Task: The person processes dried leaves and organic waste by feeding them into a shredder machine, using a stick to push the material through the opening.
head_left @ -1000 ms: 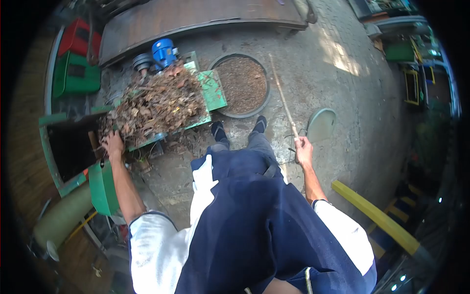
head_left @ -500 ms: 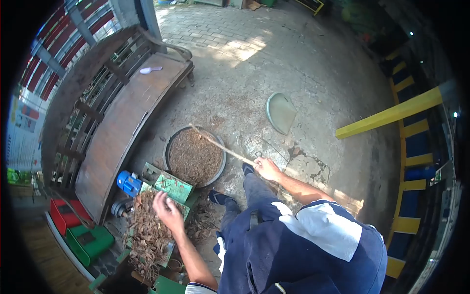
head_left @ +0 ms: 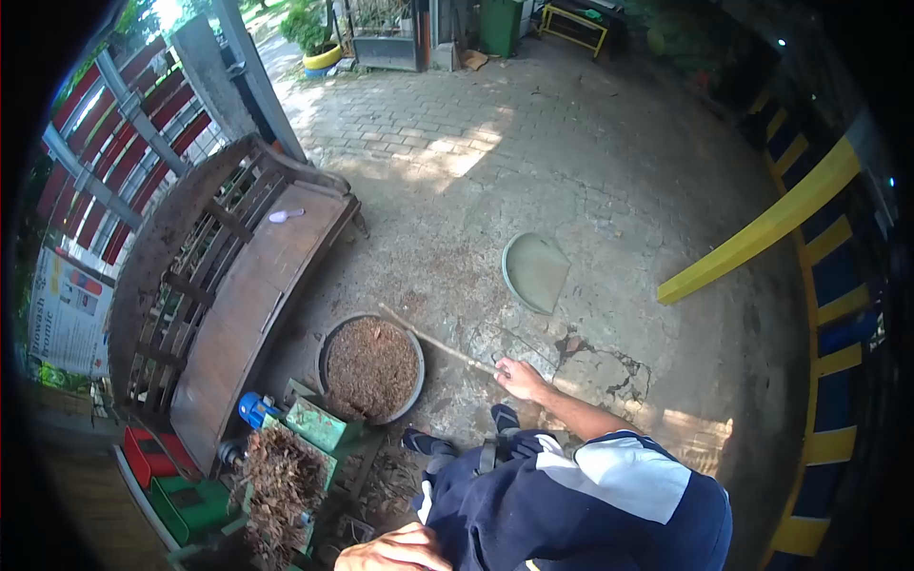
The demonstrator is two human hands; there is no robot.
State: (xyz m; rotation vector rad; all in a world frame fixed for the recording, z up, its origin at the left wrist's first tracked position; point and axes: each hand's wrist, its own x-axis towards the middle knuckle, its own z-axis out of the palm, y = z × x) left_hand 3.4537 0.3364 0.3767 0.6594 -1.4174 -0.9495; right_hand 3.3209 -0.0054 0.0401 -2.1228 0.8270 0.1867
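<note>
My right hand (head_left: 519, 378) is closed around one end of a thin wooden stick (head_left: 443, 349). The stick's far end reaches over the rim of a round black tub (head_left: 422, 383) filled with shredded brown material (head_left: 371, 366). Low in the picture, my left hand (head_left: 395, 550) is beside my shirt, partly cut off by the frame edge, its fingers loosely stretched and nothing seen in them. Near it, dry leaves (head_left: 281, 481) are heaped on a green machine (head_left: 319, 425) with a blue motor (head_left: 255, 409).
A wooden bench (head_left: 238, 324) stands left, with a pale purple scoop-like item (head_left: 286, 216) on its seat. A greenish half-round tray (head_left: 533, 274) lies on the concrete. Red (head_left: 157, 455) and green bins (head_left: 190, 504) are lower left. A yellow post (head_left: 762, 238) slants at right.
My left hand has pulled back from the leaf heap down toward my body. My right hand still grips the stick. The view has tilted up, showing more of the yard.
</note>
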